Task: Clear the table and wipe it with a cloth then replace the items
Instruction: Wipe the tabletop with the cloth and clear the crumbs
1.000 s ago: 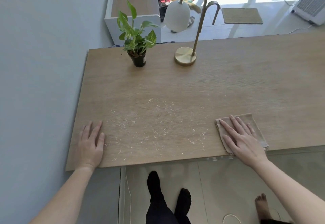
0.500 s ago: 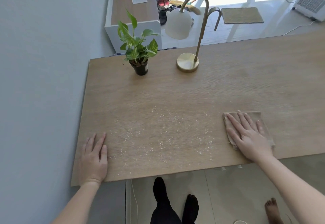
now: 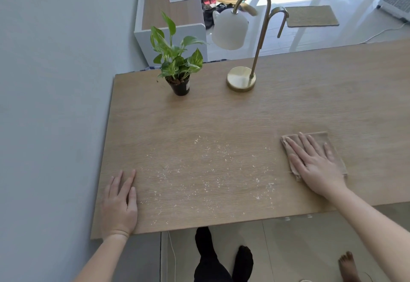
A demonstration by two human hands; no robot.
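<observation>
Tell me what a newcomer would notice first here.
Pale crumbs scattered across the near middle of the wooden table stand out first. The right hand lies flat on a tan cloth to their right, the left hand flat at the near left corner. A potted plant and a brass lamp stand along the far edge.

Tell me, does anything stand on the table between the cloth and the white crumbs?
Nothing visible does. Only bare table lies between the cloth under the right hand and the crumbs to its left. The plant and the lamp stand farther back, outside that path.
</observation>
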